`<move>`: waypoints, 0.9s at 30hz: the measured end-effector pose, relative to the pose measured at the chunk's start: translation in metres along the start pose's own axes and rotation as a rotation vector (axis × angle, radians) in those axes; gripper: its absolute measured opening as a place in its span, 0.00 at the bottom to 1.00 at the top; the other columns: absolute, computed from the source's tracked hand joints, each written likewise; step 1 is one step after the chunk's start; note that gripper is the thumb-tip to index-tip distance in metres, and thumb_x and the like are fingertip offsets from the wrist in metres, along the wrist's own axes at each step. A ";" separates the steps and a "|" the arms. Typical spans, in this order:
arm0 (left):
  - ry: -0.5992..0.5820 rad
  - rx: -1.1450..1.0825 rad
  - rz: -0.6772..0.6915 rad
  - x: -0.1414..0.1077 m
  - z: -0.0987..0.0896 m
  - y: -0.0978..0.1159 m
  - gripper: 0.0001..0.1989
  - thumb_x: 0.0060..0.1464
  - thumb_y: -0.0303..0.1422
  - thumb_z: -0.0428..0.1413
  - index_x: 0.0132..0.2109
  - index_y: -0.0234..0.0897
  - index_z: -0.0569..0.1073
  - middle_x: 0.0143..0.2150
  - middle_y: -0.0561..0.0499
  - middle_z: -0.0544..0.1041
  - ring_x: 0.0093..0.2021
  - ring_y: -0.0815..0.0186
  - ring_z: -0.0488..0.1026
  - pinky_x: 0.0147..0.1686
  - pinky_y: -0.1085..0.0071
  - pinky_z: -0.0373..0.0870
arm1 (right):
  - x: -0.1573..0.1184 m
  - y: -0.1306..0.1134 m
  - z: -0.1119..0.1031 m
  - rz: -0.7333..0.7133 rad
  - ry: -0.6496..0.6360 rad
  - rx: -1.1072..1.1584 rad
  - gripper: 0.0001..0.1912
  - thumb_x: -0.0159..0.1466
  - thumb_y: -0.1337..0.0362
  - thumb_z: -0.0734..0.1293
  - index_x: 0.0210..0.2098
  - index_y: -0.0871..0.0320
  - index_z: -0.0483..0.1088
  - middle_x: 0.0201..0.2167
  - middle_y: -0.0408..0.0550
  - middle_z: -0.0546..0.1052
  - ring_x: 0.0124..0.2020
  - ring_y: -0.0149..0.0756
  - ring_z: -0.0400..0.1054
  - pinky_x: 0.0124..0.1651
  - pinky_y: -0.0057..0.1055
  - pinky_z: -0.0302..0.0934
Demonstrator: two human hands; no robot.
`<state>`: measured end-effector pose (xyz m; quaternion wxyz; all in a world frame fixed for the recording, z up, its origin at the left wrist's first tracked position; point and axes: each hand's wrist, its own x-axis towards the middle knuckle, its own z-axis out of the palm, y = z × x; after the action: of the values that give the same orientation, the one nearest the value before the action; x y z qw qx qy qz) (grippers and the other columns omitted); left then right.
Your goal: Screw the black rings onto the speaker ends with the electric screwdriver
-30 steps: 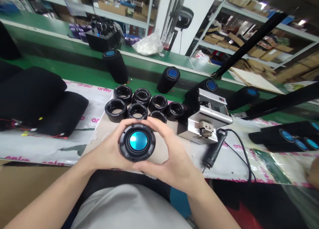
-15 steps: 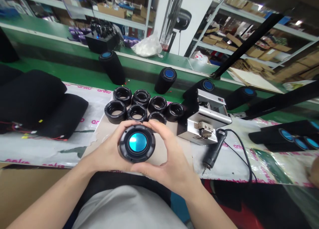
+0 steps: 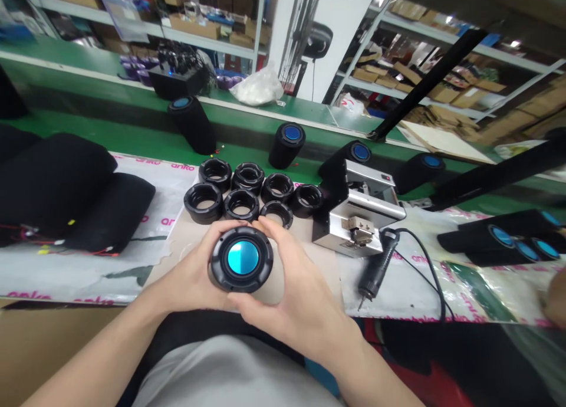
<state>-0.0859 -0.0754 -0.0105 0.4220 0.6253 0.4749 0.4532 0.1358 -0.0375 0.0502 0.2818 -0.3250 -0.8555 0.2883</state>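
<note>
Workbench film [image 3: 88, 277] runs under it all; just before the black rings [image 3: 241, 205], the left hand [image 3: 186, 271] and right hand [image 3: 292, 307] clasp a speaker driver [image 3: 241, 259] by its rim. Sweaty fingers could drop it; a stray thumb could dent the blue cone [image 3: 243, 258].

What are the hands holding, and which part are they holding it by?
The left hand and right hand are holding a round black speaker driver with a shiny blue centre. They grip it by its outer rim, one hand on each side.
</note>
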 end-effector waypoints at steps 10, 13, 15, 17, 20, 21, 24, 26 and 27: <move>0.075 -0.189 0.075 -0.010 0.000 -0.004 0.68 0.35 0.69 0.73 0.77 0.49 0.58 0.80 0.36 0.59 0.79 0.34 0.58 0.78 0.41 0.59 | 0.011 0.008 -0.015 0.004 -0.185 0.182 0.42 0.64 0.52 0.82 0.71 0.54 0.62 0.70 0.53 0.67 0.74 0.46 0.60 0.78 0.46 0.63; 0.111 -0.124 0.038 -0.012 0.005 0.009 0.65 0.37 0.65 0.75 0.77 0.55 0.60 0.82 0.43 0.57 0.81 0.35 0.54 0.80 0.41 0.54 | 0.009 0.016 -0.008 0.016 -0.199 0.235 0.44 0.64 0.51 0.82 0.71 0.51 0.62 0.70 0.53 0.65 0.74 0.45 0.58 0.78 0.46 0.63; 0.116 0.000 -0.021 -0.011 0.009 0.019 0.60 0.40 0.56 0.80 0.76 0.55 0.63 0.81 0.44 0.60 0.80 0.35 0.56 0.79 0.39 0.57 | 0.008 0.019 -0.002 0.038 -0.190 0.275 0.45 0.63 0.53 0.82 0.73 0.51 0.61 0.68 0.53 0.65 0.74 0.44 0.59 0.77 0.44 0.64; 0.133 0.092 -0.047 -0.010 0.013 0.026 0.52 0.47 0.51 0.78 0.74 0.53 0.65 0.78 0.44 0.64 0.78 0.35 0.61 0.77 0.38 0.62 | 0.004 0.021 0.003 0.016 -0.182 0.297 0.49 0.64 0.54 0.81 0.76 0.55 0.57 0.70 0.58 0.64 0.75 0.44 0.58 0.79 0.44 0.62; 0.141 0.200 -0.074 -0.009 0.014 0.030 0.46 0.54 0.49 0.74 0.74 0.53 0.64 0.77 0.46 0.66 0.78 0.34 0.61 0.76 0.36 0.64 | -0.014 0.031 -0.004 -0.029 -0.146 0.259 0.57 0.66 0.49 0.79 0.81 0.57 0.46 0.76 0.60 0.59 0.79 0.47 0.53 0.80 0.47 0.61; 0.135 0.230 -0.088 -0.009 0.014 0.030 0.44 0.55 0.48 0.73 0.73 0.54 0.64 0.77 0.47 0.66 0.78 0.34 0.59 0.77 0.34 0.60 | -0.024 0.038 -0.011 0.004 -0.060 0.227 0.54 0.66 0.47 0.78 0.81 0.54 0.49 0.76 0.58 0.61 0.78 0.46 0.57 0.77 0.45 0.65; 0.160 0.280 -0.117 -0.012 0.013 0.027 0.40 0.57 0.47 0.70 0.72 0.56 0.64 0.76 0.48 0.66 0.79 0.33 0.57 0.79 0.29 0.50 | -0.065 0.071 -0.046 0.343 0.532 0.017 0.30 0.69 0.40 0.72 0.64 0.48 0.73 0.63 0.49 0.76 0.61 0.40 0.75 0.59 0.36 0.78; 0.201 0.322 -0.121 -0.015 0.014 0.025 0.38 0.55 0.46 0.69 0.70 0.55 0.66 0.74 0.47 0.69 0.76 0.32 0.62 0.77 0.29 0.56 | -0.093 0.103 -0.070 0.590 0.882 -0.149 0.30 0.71 0.40 0.67 0.61 0.56 0.72 0.60 0.57 0.75 0.58 0.45 0.73 0.60 0.45 0.75; 0.217 0.342 -0.117 -0.016 0.015 0.023 0.38 0.55 0.46 0.69 0.69 0.53 0.67 0.72 0.46 0.71 0.74 0.33 0.65 0.75 0.31 0.61 | -0.104 0.121 -0.079 0.673 0.965 -0.199 0.34 0.68 0.39 0.68 0.60 0.59 0.72 0.60 0.61 0.74 0.54 0.47 0.72 0.59 0.49 0.73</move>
<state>-0.0688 -0.0971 0.0057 0.2818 0.6066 0.6232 0.4052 0.3018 -0.0118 -0.0091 0.5001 -0.6973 -0.5037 0.0997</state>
